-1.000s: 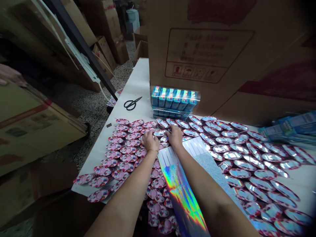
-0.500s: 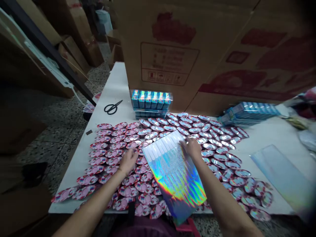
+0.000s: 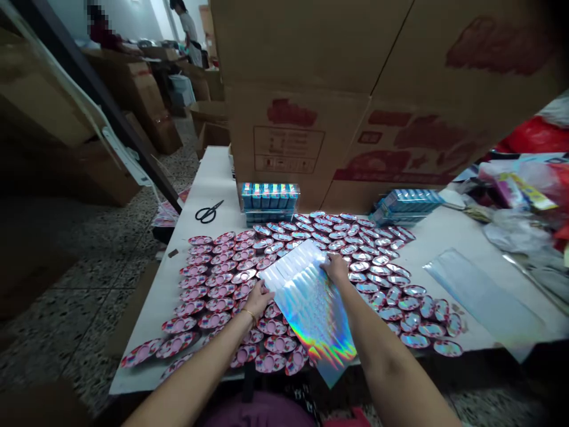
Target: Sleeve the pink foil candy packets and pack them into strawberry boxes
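Note:
A shiny holographic sticker sheet [image 3: 311,308] lies tilted over rows of oval pieces. Its upper end is white with strip marks, while the lower part reflects rainbow colours. My left hand [image 3: 258,301] is at the sheet's left edge, thumb and fingers closed on it. At the upper right edge, my right hand [image 3: 336,270] has its fingers bent and pressed together on the sheet; whether a loose sticker is between them is hidden. Left of the sheet, red-and-white oval pieces [image 3: 221,290] show pink centres. Ovals to the right [image 3: 379,277] carry shiny silvery faces.
Black scissors [image 3: 208,212] lie at the table's [image 3: 213,172] far left. Blue packs in clear plastic [image 3: 270,198] stand before large cardboard boxes [image 3: 302,142]. More blue packs [image 3: 406,204] are at right, near a pale shiny sheet [image 3: 484,290]. Two people work in the background.
My left hand has moved from above the pink-centred ovals rightward to the sheet's left edge. My right hand stays at the upper right edge. The camera view has tilted up.

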A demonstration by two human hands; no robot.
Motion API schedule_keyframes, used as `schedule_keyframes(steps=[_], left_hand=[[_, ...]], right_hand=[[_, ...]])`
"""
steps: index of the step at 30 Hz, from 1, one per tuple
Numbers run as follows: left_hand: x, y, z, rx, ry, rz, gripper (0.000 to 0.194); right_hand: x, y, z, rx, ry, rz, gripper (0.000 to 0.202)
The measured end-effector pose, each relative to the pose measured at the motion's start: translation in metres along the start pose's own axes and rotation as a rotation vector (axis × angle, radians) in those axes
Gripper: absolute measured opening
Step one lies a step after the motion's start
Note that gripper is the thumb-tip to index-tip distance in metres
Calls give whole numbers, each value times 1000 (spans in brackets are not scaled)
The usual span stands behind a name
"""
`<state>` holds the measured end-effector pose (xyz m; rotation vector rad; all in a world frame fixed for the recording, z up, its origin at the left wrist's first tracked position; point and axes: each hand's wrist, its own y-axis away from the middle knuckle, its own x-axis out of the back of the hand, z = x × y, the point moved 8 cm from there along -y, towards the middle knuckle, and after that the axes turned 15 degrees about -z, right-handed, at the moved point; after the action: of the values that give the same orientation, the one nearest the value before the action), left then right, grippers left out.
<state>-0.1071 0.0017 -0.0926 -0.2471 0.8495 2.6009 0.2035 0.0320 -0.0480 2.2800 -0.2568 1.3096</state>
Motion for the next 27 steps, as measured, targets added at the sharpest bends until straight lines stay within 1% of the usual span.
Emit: schedule_keyframes(steps=[3, 4, 8, 10, 12, 14, 16, 19, 20, 22, 24, 27], left_hand=[[-2, 6, -5, 62, 112, 5, 51], [-1, 7, -4, 51, 132, 26, 52], [4, 14, 10, -112, 89, 206, 59], [1, 19, 21, -192, 66, 272, 64], [-8, 27, 37, -306, 87, 283, 67], [-18, 39, 61, -443, 128, 250, 70], [-27, 55, 86, -547, 149, 205, 77], [-34, 88, 122, -687, 152, 148, 85], [-35, 100, 132, -723, 147, 140, 84], [-33, 121, 146, -771, 111, 147, 78], [-28, 139, 156, -792, 36, 181, 67], [-19, 158, 163, -764, -105, 204, 40]], right_hand=[[4, 1, 0, 44, -275, -39, 44], [6, 2, -3, 69, -338, -64, 42], [21, 16, -23, 194, -420, -161, 24], [33, 28, -32, 271, -565, -219, 25], [47, 43, -39, 319, -806, -301, 30], [62, 58, -43, 346, -1018, -377, 34], [82, 73, -49, 410, -1080, -397, 40], [112, 94, -56, 573, -1032, -339, 52], [119, 99, -55, 604, -1010, -304, 53], [122, 104, -52, 600, -1001, -257, 51], [117, 107, -48, 552, -1048, -246, 45], [105, 115, -50, 478, -1136, -280, 40]])
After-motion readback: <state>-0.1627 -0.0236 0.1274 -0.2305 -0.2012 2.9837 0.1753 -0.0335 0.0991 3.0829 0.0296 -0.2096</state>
